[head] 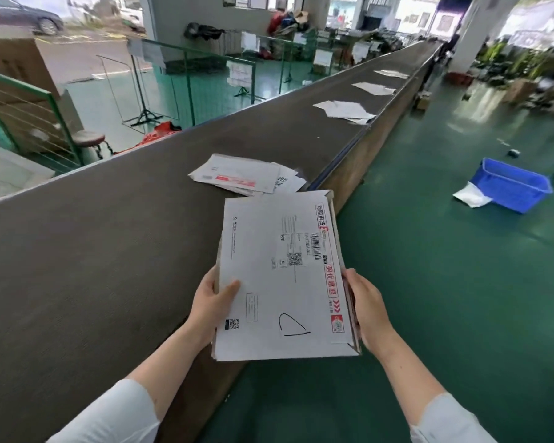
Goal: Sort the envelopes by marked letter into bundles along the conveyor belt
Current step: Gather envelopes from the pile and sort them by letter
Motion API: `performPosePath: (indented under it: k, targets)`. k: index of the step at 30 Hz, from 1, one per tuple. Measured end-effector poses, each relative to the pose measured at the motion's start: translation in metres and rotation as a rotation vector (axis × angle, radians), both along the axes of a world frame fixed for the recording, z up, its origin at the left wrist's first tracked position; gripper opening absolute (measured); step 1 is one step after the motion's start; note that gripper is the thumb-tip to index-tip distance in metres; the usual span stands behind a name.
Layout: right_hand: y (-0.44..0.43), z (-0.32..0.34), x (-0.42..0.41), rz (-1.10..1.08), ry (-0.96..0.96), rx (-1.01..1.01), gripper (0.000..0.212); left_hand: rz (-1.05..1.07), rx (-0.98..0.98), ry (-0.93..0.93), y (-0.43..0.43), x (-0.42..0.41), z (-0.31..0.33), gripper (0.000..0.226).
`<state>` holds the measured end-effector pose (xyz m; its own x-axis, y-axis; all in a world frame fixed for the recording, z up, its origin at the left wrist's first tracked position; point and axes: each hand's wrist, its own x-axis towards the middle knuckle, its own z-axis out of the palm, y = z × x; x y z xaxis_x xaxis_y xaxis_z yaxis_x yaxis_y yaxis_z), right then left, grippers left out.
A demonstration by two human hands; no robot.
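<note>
I hold a stack of white envelopes (282,276) over the near edge of the dark conveyor belt (93,235). The top envelope carries a hand-drawn black letter, a barcode label and a red strip. My left hand (213,302) grips the stack's left edge with the thumb on top. My right hand (368,311) holds the right edge, fingers under the stack. A bundle of envelopes (247,175) lies on the belt just beyond. Three more bundles sit farther along the belt: one (346,111), another (373,88) and the farthest (392,73).
A blue plastic crate (515,185) lies on the green floor to the right, with a white bag (472,195) beside it. Green railings (32,100) and wire stands run along the belt's far side. Clutter fills the back of the hall.
</note>
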<state>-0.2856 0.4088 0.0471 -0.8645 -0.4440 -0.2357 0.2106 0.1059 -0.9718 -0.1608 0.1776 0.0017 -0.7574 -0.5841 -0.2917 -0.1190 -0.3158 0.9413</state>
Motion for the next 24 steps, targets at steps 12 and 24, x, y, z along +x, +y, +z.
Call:
performPosePath:
  k: [12, 24]
  targets:
    - [-0.012, -0.018, -0.232, -0.333, 0.260, 0.179, 0.013, -0.058, -0.099, 0.027, -0.010, -0.278, -0.002, 0.039]
    - [0.012, -0.010, -0.480, -0.801, 0.259, 0.114, 0.018, -0.381, -0.024, 0.030, 0.001, -0.580, 0.000, 0.040]
